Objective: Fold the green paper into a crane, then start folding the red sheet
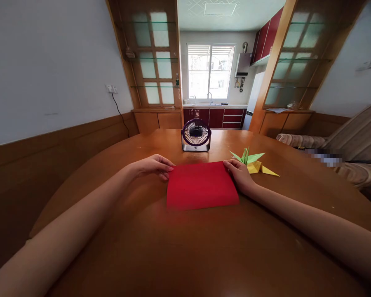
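red paper sheet (pixel 202 185) lying flat on wooden table (pixel 185 247), long axis running left to right | left hand (pixel 153 165) pressing fingertips at its far left corner | right hand (pixel 240 173) resting fingers on far right corner | paper cranes (pixel 253 162) sitting just beyond right hand | small fan (pixel 196 135) standing behind sheet

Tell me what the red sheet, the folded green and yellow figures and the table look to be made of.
Flat red rectangular sheet: probably matte paper, thin with crisp straight edges; left hand and right hand touch its far corners. Green folded figure and yellow folded figure: likely origami paper, with sharp creases and points. Round brown table: looks like varnished wood, showing soft sheen and a red reflection.
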`<state>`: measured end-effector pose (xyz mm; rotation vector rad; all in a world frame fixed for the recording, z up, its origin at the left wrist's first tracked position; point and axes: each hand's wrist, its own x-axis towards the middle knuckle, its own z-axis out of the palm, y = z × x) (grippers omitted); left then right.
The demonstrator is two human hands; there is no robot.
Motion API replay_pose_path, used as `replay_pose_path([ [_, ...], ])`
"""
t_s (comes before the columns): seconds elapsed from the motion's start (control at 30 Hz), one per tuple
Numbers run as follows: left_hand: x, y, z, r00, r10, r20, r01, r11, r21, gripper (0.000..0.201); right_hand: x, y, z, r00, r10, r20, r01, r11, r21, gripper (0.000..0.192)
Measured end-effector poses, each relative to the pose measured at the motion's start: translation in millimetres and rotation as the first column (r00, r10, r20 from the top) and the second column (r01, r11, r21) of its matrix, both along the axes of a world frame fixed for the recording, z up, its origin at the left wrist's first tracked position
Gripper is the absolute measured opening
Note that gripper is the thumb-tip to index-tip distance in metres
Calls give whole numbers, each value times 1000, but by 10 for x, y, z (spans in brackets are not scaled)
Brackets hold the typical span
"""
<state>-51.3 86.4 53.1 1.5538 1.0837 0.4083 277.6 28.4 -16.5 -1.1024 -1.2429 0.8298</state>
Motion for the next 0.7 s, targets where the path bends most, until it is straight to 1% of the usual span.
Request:
replay_pose_path([
  [0.13,10,-9,22,999,40,0,-40,999,21,40,9,-20,18,1000,4,27,-5,1000,12,37],
  [0.23,22,-12,24,999,52,-14,-52,997,52,37,29,-8,15,994,1,114,-5,999,34,33],
  [0.3,41,-7,5,997,58,-50,-52,993,104,32,45,13,7,980,-5,200,-3,999,38,32],
  [0.37,76,2,-31,986,89,-140,-58,976,210,24,56,35,1,954,4,300,-16,999,38,31],
  [0.4,99,4,-53,969,118,-217,-51,955,294,20,59,42,0,932,9,364,-25,999,40,31],
  [0.43,127,4,-77,938,163,-307,-31,919,393,19,60,48,1,902,12,432,-34,999,42,30],
  [0.47,157,-1,-102,890,211,-404,19,869,495,19,59,50,2,866,10,500,-37,998,43,28],
  [0.5,189,-12,-128,839,269,-473,74,805,589,20,57,50,5,829,3,560,-33,998,44,27],
  [0.53,221,-28,-153,802,319,-505,107,755,647,21,54,49,6,794,-10,608,-27,998,51,26],
  [0.6,287,-76,-204,759,388,-523,139,688,712,24,48,45,7,743,-36,668,-23,997,78,24],
  [0.7,383,-168,-280,723,439,-534,181,626,759,28,45,43,-1,700,-69,711,-33,991,129,23],
])
